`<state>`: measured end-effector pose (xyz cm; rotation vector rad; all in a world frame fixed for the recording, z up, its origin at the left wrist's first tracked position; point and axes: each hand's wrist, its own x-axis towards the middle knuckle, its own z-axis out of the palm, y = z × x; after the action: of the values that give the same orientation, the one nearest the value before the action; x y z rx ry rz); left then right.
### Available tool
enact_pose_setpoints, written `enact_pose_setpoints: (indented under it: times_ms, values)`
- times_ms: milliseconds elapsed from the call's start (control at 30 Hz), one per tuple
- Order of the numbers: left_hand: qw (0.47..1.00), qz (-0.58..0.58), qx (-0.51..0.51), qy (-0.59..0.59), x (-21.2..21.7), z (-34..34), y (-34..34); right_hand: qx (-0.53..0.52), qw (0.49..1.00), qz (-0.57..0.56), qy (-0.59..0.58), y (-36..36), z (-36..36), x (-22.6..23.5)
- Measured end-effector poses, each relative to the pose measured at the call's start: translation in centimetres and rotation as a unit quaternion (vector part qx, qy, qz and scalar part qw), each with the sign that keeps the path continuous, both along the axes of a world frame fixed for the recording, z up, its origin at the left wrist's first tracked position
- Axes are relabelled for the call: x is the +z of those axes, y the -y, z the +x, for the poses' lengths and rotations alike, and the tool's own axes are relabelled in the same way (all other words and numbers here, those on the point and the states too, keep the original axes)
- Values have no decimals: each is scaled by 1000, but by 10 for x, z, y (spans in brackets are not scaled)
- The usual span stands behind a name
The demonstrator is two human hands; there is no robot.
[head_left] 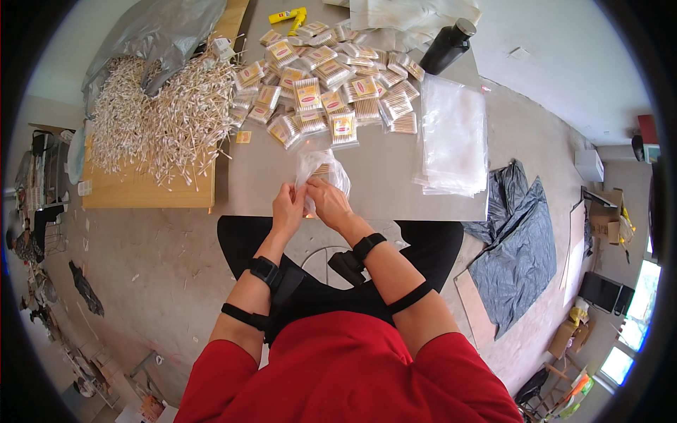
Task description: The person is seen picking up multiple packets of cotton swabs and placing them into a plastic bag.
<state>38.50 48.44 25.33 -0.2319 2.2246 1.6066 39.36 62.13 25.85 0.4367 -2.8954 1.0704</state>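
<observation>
Both hands grip one small clear bag of cotton swabs at the bench's near edge.

The left hand (288, 209) and right hand (328, 201) pinch the clear bag (321, 169) shut-fingered, just above the grey bench (381, 183). Filled packets (331, 77) lie beyond; loose swabs (155, 120) heap to the left, empty bags (453, 137) stack to the right.

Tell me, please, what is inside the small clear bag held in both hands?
The small clear bag, held by the left hand and right hand, contains a bundle of cotton swabs, their pale sticks showing through. The bag's lower end is hidden behind the fingers.
</observation>
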Motion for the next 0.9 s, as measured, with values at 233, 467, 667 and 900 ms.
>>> enact_pose_setpoints:
  times_ms: [233,467,667,900]
  values:
    - [999,0,-16,-47,11,9,-6,-46,989,33,134,2,-4,-3]
    - [997,65,-49,17,28,5,-11,-81,977,42,191,-8,-24,-3]
    - [997,71,2,43,36,-7,-4,-111,992,-62,5,-24,-22,48]
    - [994,44,74,-66,54,4,-2,-399,915,-63,6,-81,-77,17]
